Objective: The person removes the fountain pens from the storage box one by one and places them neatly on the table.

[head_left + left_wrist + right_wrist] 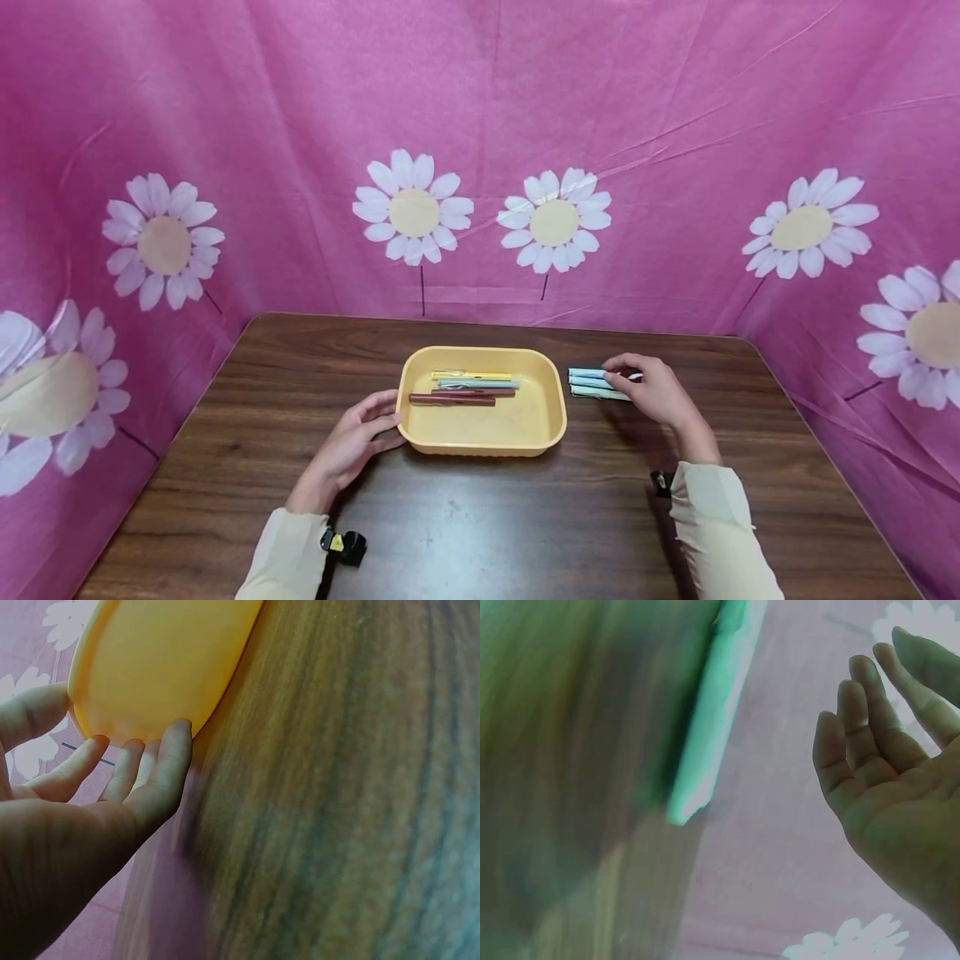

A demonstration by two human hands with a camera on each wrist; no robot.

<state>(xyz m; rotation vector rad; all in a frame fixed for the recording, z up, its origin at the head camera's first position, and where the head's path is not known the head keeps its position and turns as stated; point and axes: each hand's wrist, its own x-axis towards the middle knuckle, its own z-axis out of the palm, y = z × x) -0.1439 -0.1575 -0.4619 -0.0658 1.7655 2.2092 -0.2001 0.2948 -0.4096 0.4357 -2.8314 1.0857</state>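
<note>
My left hand (pixel 357 442) is at the left end of a yellow plastic tray (pixel 525 429), its slightly bent fingertips against the outer wall. The left wrist view shows those fingers (pixel 174 761) spread along the tray's end. Inside the tray lie a yellow pen (pixel 480 376), a light blue pen (pixel 480 384) and two dark red pens (pixel 453 400). Right of the tray, three pale blue and green pens (pixel 588 383) lie side by side. Over their right ends hovers my right hand (pixel 660 396), fingers loosely bent. In the right wrist view, its fingertips are apart from a green pen (pixel 709 727).
Everything stands on a dark wood-grain table (pixel 465 517). A pink cloth (pixel 480 83) with white daisies hangs along its back and both sides. Each wrist wears a small black camera mount (pixel 343 546), below light cream sleeves (pixel 288 550).
</note>
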